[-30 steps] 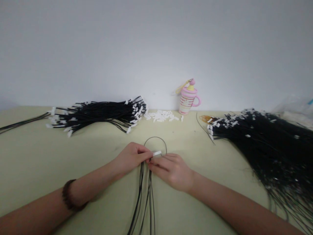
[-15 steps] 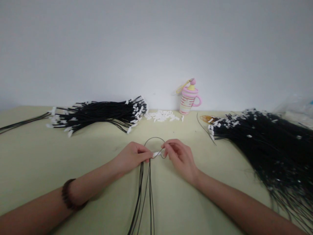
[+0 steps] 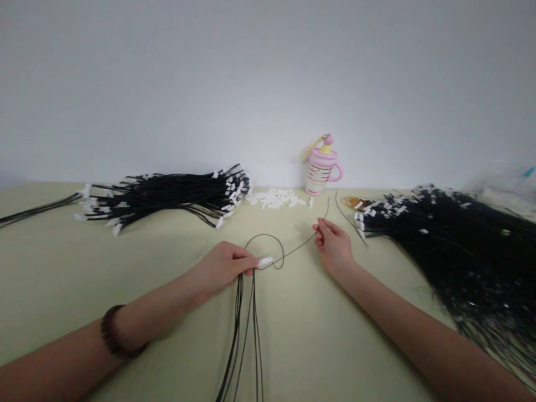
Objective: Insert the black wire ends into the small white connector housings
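My left hand [image 3: 234, 262] is closed in a pinch on a small white connector [image 3: 265, 261], whose right end sticks out past the fingertips. Several black wires [image 3: 256, 329] hang from the pinch toward the front edge of the view. One thin black wire [image 3: 283, 252] forms a round loop above and right of the connector, crosses over itself, and runs to the right. Its far part is pinched in my right hand [image 3: 333, 243], with the tip rising above the fingers. My fingers hide part of the connector.
At the back left lies a bundle of black wires [image 3: 167, 192] with white ends. Loose white pieces [image 3: 276, 197] and a pink striped cup [image 3: 319, 176] stand near the wall. A large black wire pile [image 3: 473, 245] spreads at right, beside a single loose wire [image 3: 349, 220].
My right hand has moved right and slightly away from me, drawing the thin wire out from the connector. My left hand has stayed almost in place, still pinching.
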Motion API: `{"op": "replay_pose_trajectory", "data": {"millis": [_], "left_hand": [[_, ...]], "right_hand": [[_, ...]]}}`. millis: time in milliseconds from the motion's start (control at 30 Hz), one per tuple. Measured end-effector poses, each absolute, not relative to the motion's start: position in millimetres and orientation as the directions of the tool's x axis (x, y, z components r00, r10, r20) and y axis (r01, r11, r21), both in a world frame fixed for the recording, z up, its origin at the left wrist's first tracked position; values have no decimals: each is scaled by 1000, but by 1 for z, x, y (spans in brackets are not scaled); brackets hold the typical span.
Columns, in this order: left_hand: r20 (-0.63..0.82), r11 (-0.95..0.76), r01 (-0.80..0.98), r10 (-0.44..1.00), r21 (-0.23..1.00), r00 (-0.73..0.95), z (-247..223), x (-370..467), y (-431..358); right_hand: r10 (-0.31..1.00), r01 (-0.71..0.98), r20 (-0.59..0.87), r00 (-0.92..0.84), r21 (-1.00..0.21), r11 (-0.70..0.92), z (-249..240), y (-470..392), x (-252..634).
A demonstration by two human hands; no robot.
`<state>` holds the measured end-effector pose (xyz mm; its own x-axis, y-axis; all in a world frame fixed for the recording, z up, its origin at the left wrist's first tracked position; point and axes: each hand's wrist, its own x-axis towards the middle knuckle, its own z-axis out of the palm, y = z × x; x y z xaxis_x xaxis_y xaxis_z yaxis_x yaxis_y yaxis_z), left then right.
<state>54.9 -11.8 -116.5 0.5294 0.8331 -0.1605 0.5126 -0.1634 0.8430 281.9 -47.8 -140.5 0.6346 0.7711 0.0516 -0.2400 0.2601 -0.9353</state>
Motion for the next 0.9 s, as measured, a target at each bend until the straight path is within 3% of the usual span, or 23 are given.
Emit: {"op": "replay_pose_trajectory", "data": {"millis": [200, 300, 567, 900], "left_hand": [[-93, -26, 325, 934, 945, 344, -131, 53, -7], [-123, 44, 229, 931, 973, 345, -131, 54, -5], [-236, 216, 96, 916, 972, 323, -122, 53, 1], [-244, 229, 85, 919, 970, 310, -121, 54, 0]], "right_hand": [[963, -43, 74, 260, -995, 88, -135, -71, 248], [991, 106, 86, 98, -991, 75, -132, -83, 237], [950, 354, 287, 123, -907, 228, -135, -91, 241], [898, 475, 436, 64, -804, 357, -135, -95, 241]]}}
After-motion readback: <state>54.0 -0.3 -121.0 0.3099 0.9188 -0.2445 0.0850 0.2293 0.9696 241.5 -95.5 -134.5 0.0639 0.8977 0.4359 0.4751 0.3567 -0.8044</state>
